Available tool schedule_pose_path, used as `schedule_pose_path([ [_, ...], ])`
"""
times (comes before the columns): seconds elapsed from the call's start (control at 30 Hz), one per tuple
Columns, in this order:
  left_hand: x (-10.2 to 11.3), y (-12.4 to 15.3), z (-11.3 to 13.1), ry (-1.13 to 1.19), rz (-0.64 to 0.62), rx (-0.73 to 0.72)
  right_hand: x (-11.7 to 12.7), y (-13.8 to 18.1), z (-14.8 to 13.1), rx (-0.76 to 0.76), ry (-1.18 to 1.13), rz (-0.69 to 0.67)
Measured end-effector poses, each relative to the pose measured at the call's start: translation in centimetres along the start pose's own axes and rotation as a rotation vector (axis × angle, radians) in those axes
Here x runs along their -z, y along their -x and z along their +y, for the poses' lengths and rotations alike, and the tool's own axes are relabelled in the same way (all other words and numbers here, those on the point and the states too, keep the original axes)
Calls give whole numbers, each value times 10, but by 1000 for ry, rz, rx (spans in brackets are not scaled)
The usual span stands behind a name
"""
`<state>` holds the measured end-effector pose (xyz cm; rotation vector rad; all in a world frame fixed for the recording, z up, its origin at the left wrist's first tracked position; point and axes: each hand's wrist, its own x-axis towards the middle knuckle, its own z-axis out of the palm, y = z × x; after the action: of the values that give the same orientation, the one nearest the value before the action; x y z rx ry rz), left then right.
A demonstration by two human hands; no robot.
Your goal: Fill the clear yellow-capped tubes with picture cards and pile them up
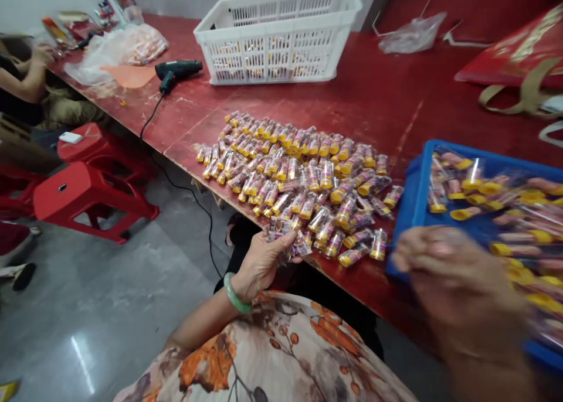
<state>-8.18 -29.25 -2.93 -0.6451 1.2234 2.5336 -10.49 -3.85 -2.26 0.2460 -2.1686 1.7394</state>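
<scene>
Tubes (518, 238) at frame right lie beside right hand (461, 285), fingers too blurred to tell; left hand (261, 262) pinches wrappers (278, 228).

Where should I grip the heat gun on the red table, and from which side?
I'd take the heat gun by its handle, coming from the near edge of the red table: the handle juts that way, while the barrel lies sideways, one end close to the white basket.
</scene>
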Motion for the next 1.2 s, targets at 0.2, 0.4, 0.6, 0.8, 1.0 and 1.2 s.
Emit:
schedule_pose_path([
  [0.2, 5, 9, 5, 40, 56, -53, -118, 36, -17, -348, -262, -109],
  [0.4, 20, 17, 18, 23, -11, 38, -131, 11, -24, -557, -333, -254],
  [0.6, 40, 17, 27, -111, -51, 69, -143, -9, -23, -596, -325, -478],
  [0.8, 52, 16, 27, -54, 32, 2, -137, 6, -20, -459, -193, -463],
  [1.0, 54, 20, 30, 138, 184, -100, -122, 43, -30, -202, -95, -564],
  [1.2, 56, 26, 33, 184, 284, -180, -136, 57, -38, 368, 57, -525],
])
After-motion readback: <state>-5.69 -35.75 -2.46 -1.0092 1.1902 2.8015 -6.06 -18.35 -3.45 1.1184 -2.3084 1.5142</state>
